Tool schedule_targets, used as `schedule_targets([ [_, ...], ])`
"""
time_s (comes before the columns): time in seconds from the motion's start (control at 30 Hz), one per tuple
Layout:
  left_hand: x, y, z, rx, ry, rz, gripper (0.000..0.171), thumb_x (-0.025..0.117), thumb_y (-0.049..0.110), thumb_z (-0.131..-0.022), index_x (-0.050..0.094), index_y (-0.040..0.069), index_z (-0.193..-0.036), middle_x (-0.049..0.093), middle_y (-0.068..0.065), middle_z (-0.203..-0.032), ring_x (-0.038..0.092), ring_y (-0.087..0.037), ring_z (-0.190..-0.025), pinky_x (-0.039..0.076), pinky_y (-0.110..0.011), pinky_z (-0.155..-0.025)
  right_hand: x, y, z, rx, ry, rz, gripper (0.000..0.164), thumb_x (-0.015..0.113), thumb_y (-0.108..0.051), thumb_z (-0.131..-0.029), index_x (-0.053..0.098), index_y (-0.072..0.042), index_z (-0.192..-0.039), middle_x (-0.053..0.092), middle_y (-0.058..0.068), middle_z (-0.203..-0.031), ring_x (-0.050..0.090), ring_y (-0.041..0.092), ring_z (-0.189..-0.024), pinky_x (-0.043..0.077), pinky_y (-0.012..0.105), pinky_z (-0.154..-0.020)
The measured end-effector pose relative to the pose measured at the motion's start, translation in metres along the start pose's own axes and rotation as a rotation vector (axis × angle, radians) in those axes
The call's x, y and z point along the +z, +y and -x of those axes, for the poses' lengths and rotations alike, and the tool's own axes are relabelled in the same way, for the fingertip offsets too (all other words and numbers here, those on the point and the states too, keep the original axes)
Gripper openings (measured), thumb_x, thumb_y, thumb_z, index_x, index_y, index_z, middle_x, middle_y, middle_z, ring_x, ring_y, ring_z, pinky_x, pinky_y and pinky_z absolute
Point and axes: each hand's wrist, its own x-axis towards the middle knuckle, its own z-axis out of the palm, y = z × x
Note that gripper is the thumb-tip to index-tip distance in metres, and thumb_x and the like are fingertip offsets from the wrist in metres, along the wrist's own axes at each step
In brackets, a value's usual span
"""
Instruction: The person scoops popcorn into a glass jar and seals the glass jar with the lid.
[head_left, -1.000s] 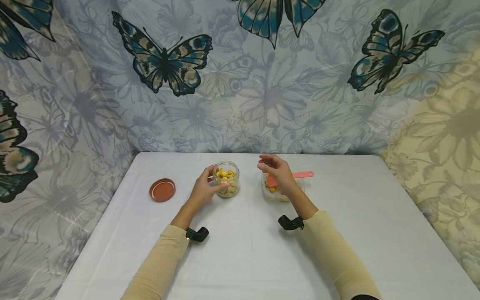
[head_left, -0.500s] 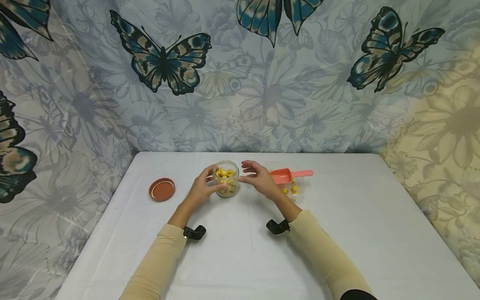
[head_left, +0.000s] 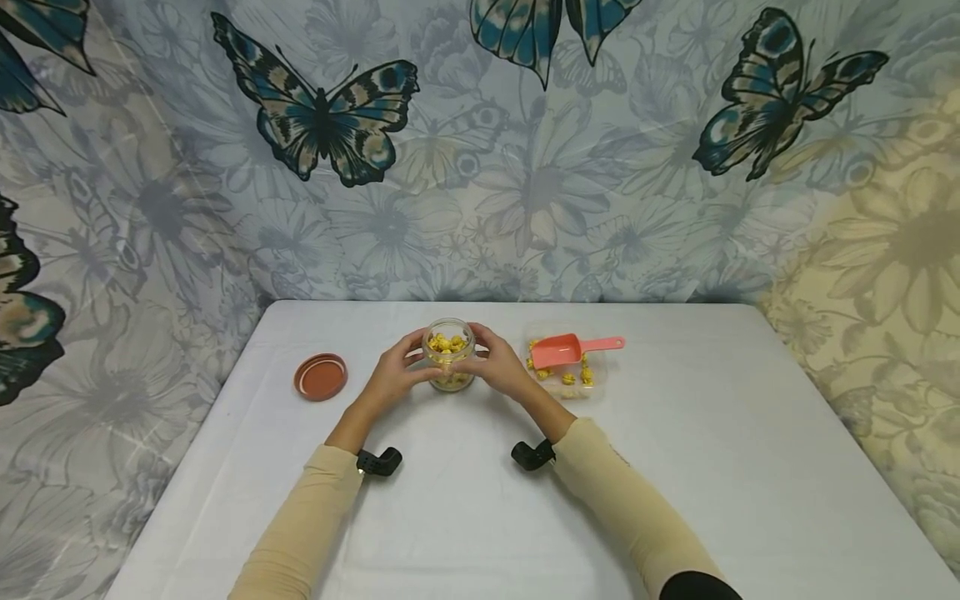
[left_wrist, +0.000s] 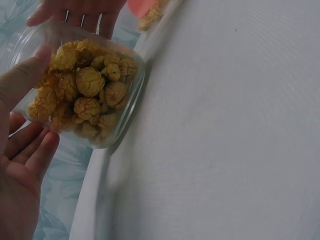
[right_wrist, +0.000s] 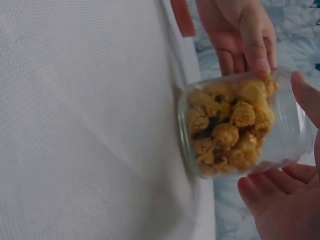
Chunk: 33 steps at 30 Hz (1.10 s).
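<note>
A glass jar of yellow popcorn stands upright and uncovered on the white table. My left hand holds it from the left, thumb across the front and fingers behind. From the opposite side my right hand holds the same jar, its thumb also at the front. Through the glass in the left wrist view, popcorn fills the lower part. To the right, a pink scoop lies across a clear plastic container with some popcorn in it.
A reddish-brown round lid lies on the table left of the jar. The white-covered table ends at the back against a butterfly-patterned cloth.
My right hand has moved left from above the plastic container to the jar and now holds its right side. The scoop and container have come into fuller view. My left hand stays on the jar.
</note>
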Motion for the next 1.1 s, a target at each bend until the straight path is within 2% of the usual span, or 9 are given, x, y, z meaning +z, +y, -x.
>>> schedule_targets([
  [0.17,-0.002,0.000,0.000,-0.003,-0.010,-0.006,0.077,0.078,0.020,-0.083,0.039,0.008,-0.148,0.049,-0.017,-0.144,0.046,-0.032,-0.135,0.044,-0.042,-0.110,0.008,0.008,-0.006,-0.008,0.025,0.049,0.088,0.081,-0.023,-0.080,0.032,-0.010,-0.151,0.043,0.013,-0.152,0.041,0.027,-0.139,0.038,0.046,-0.113],
  [0.37,-0.004,0.000,0.000,0.018,-0.027,-0.025,0.076,0.077,0.016,-0.084,0.038,0.007,-0.149,0.050,-0.017,-0.143,0.048,-0.032,-0.133,0.046,-0.043,-0.108,0.014,0.013,-0.008,-0.028,0.047,0.068,0.091,0.084,-0.025,-0.077,0.032,-0.015,-0.152,0.043,0.011,-0.152,0.045,0.033,-0.135,0.040,0.051,-0.110],
  [0.63,-0.012,0.002,0.000,0.008,-0.082,-0.085,0.077,0.077,0.018,-0.084,0.037,0.011,-0.149,0.049,-0.016,-0.144,0.047,-0.033,-0.134,0.044,-0.045,-0.110,0.019,0.020,-0.011,-0.077,0.090,0.106,0.087,0.085,-0.025,-0.075,0.038,-0.017,-0.148,0.053,0.011,-0.144,0.053,0.032,-0.127,0.046,0.049,-0.104],
  [0.77,-0.016,0.004,0.000,-0.010,-0.121,-0.126,0.073,0.071,0.009,-0.087,0.034,0.008,-0.150,0.049,-0.021,-0.142,0.046,-0.037,-0.134,0.042,-0.050,-0.110,0.019,0.021,-0.011,-0.080,0.092,0.123,0.085,0.086,-0.027,-0.075,0.040,-0.020,-0.146,0.055,0.009,-0.141,0.055,0.030,-0.125,0.048,0.048,-0.102],
  [0.9,-0.023,0.008,0.002,-0.060,-0.130,-0.189,0.072,0.067,0.005,-0.086,0.033,0.005,-0.150,0.046,-0.023,-0.145,0.043,-0.039,-0.135,0.040,-0.053,-0.111,0.018,0.018,-0.009,-0.072,0.092,0.134,0.085,0.086,-0.028,-0.074,0.040,-0.018,-0.145,0.054,0.009,-0.140,0.055,0.031,-0.123,0.048,0.049,-0.101],
  [1.1,-0.037,0.011,0.010,-0.108,-0.073,-0.346,0.070,0.070,0.016,-0.088,0.037,0.002,-0.148,0.042,-0.024,-0.148,0.040,-0.042,-0.136,0.036,-0.056,-0.112,0.017,0.018,-0.007,-0.054,0.085,0.145,0.085,0.085,-0.031,-0.075,0.040,-0.018,-0.145,0.054,0.008,-0.141,0.055,0.031,-0.125,0.048,0.047,-0.103],
])
